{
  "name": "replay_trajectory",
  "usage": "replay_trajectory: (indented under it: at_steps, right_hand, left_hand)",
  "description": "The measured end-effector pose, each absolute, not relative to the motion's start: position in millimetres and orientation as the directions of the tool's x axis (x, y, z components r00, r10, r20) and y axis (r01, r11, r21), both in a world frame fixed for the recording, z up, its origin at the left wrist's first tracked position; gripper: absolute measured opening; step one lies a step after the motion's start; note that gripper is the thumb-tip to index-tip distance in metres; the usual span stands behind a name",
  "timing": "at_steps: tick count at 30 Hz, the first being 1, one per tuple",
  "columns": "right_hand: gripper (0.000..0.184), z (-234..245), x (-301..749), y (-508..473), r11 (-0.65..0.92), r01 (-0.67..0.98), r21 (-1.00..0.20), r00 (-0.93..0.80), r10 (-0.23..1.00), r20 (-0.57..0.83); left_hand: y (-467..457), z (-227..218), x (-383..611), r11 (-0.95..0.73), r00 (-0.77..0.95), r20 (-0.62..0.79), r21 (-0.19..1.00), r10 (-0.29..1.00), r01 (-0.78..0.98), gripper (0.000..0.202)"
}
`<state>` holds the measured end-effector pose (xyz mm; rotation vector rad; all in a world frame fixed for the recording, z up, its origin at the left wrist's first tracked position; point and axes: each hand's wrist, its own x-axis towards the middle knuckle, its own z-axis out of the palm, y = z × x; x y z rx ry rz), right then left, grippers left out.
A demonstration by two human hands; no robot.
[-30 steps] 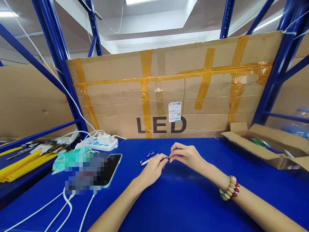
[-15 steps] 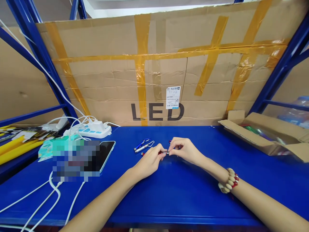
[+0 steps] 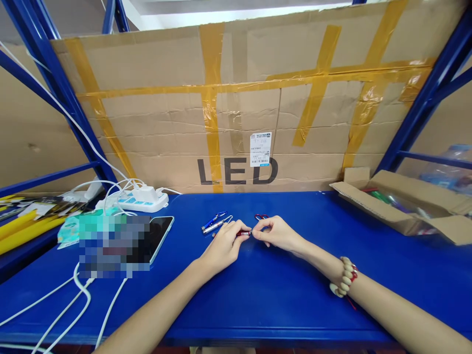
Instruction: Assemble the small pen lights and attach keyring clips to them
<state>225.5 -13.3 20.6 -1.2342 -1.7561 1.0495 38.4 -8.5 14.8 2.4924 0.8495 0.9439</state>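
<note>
My left hand [image 3: 224,247] and my right hand [image 3: 277,233] meet at the middle of the blue table [image 3: 258,305]. Both pinch a small red keychain flashlight [image 3: 244,233] held between their fingertips, just above the tabletop. A red clip [image 3: 260,217] shows behind my right hand's fingers. Two more small flashlights, one blue [image 3: 210,221] and one silver [image 3: 216,225], lie on the table just left of my left hand. A beaded bracelet [image 3: 344,283] is on my right wrist.
A phone [image 3: 159,235] lies at the left beside a blurred patch, with white cables [image 3: 79,295] and a power strip [image 3: 137,200] behind it. An open cardboard box [image 3: 401,209] of items sits at the right. A taped cardboard sheet marked LED [image 3: 236,113] stands behind the table.
The view has tilted down and the table sits higher in the picture. My hands stayed together on the small flashlight; the red body now shows more between my fingers.
</note>
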Motion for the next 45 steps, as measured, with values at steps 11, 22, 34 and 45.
replay_trajectory:
  at_steps: [11,22,34,45]
  right_hand:
    - [0.042,25,222,-13,0.156,0.323,-0.933,-0.197,0.976,0.095]
    - [0.048,26,214,-16,0.141,0.220,-0.965,-0.131,0.985,0.114]
    - [0.044,24,228,-6,0.292,0.252,-0.923,0.048,0.948,0.313]
    - [0.029,19,218,-12,0.495,0.254,-0.831,-0.162,0.869,0.468]
  left_hand:
    - [-8,18,44,-0.736,0.539,0.501,0.461,0.677,0.495,0.021]
    - [-7,16,45,-0.671,0.494,0.454,0.528,0.741,0.521,0.023]
    - [2,26,39,-0.508,0.288,0.427,0.794,0.857,0.334,0.023]
    - [-6,26,43,-0.629,0.572,0.391,0.715,0.722,0.305,0.021]
